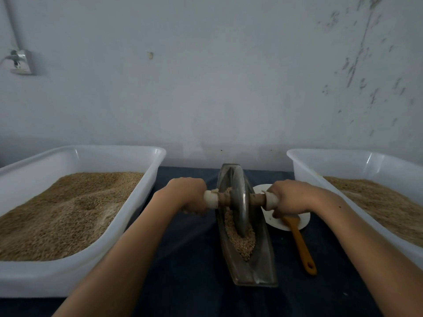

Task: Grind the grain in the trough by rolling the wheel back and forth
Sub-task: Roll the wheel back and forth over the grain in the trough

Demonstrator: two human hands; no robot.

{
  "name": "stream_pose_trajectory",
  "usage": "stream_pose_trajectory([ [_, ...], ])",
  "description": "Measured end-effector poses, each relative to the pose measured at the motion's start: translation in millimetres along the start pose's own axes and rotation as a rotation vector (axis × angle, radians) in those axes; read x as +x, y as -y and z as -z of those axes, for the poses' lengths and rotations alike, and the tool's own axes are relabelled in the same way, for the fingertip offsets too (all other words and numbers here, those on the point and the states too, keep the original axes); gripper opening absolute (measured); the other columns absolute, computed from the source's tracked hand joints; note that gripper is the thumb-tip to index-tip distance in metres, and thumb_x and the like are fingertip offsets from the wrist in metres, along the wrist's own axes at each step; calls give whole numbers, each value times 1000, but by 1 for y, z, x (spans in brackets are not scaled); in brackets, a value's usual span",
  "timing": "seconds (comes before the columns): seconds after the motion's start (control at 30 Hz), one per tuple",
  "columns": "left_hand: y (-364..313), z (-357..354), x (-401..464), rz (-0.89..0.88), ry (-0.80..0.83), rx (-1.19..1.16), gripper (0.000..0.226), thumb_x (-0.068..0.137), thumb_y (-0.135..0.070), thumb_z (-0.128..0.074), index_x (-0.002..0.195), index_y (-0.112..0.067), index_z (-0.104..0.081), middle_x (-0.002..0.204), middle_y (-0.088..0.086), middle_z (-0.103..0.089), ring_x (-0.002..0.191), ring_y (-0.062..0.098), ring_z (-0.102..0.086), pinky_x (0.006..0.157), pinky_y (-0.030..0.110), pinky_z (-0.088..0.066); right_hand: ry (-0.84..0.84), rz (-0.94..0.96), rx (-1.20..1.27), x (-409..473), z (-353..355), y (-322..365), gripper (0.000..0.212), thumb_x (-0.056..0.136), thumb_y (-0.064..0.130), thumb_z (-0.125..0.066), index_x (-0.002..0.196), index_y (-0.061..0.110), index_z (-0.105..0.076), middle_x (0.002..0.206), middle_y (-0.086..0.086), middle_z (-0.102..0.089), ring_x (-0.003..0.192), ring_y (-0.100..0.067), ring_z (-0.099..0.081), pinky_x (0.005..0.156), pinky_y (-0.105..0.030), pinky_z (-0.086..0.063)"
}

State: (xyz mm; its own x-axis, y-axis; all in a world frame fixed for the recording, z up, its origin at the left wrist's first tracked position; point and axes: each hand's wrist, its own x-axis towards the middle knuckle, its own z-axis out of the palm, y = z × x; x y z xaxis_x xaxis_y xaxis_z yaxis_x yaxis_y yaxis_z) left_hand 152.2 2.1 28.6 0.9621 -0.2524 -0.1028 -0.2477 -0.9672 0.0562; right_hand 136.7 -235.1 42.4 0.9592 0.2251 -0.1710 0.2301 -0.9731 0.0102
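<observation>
A narrow boat-shaped metal trough (258,268) lies lengthwise on the dark cloth between my arms. Tan grain (242,241) fills its near half. A grey metal wheel (240,200) stands upright in the trough, toward its far end, on a brown axle with white-wrapped ends. My left hand (187,193) grips the left handle (211,199). My right hand (290,197) grips the right handle (271,201). Both arms are stretched forward.
A large white tub (146,186) heaped with grain stands on the left, and a second white tub (304,177) with grain stands on the right. A white plate (302,221) with an orange-handled brush (302,248) lies right of the trough. A wall rises just behind.
</observation>
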Motion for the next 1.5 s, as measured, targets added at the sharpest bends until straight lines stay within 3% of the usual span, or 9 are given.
stream_pose_trajectory([
  [0.1,1,-5,1,6,-96,19,29,75,-34,-72,99,-23,-62,76,-7,-56,76,15,-57,69,30,-42,-154,-6,-91,0,-6,4,17,85,24,-64,80,31,-50,85,3,-61,81,-15,-60,62,-25,-42],
  [0.27,5,-16,3,4,-273,29,20,79,-33,-66,95,-22,-61,85,-5,-61,77,13,-56,69,29,-42,-446,-5,-116,4,-17,10,8,90,21,-54,87,28,-50,93,2,-62,87,-20,-60,81,-38,-50],
  [0.4,7,-15,2,-8,-230,20,24,80,-34,-67,99,-22,-60,84,-6,-57,77,12,-53,71,29,-41,-407,1,-150,4,-16,9,7,89,20,-55,93,26,-55,94,2,-63,89,-20,-60,81,-37,-51],
  [0.77,2,-3,-1,-27,26,-2,32,84,-27,-66,113,-17,-60,102,1,-65,85,15,-57,76,30,-43,15,8,7,2,-3,-6,21,82,27,-70,101,28,-62,101,4,-66,93,-13,-63,84,-32,-52],
  [0.93,4,-9,3,-10,-80,22,33,81,-31,-68,110,-18,-60,102,1,-65,81,14,-52,73,30,-40,-259,33,-51,6,-13,-2,12,87,24,-57,88,34,-52,95,7,-65,87,-12,-61,78,-29,-49],
  [1.13,4,-12,2,-17,-311,93,17,82,-31,-60,97,-24,-58,95,-2,-65,84,18,-59,69,30,-39,-540,2,-85,9,-26,5,11,91,20,-48,97,26,-55,95,3,-65,90,-19,-62,81,-35,-49],
  [1.23,0,-9,-1,-16,-322,133,18,81,-29,-59,98,-23,-60,95,0,-65,87,21,-62,67,32,-40,-476,-7,-61,7,-26,1,13,89,21,-50,99,28,-56,97,3,-66,90,-19,-62,80,-34,-49],
  [1.37,-5,-3,-3,-46,-243,194,24,80,-31,-63,101,-19,-62,95,1,-65,90,22,-62,69,32,-40,-189,-32,-1,4,-19,-5,28,86,24,-60,114,29,-57,108,3,-64,95,-17,-61,75,-27,-43],
  [1.5,-6,3,-4,-52,-129,161,33,78,-36,-67,107,-20,-62,94,0,-63,89,21,-61,71,32,-40,-10,-3,100,0,-14,-12,20,82,26,-68,97,31,-57,103,3,-66,91,-14,-61,76,-28,-49],
])
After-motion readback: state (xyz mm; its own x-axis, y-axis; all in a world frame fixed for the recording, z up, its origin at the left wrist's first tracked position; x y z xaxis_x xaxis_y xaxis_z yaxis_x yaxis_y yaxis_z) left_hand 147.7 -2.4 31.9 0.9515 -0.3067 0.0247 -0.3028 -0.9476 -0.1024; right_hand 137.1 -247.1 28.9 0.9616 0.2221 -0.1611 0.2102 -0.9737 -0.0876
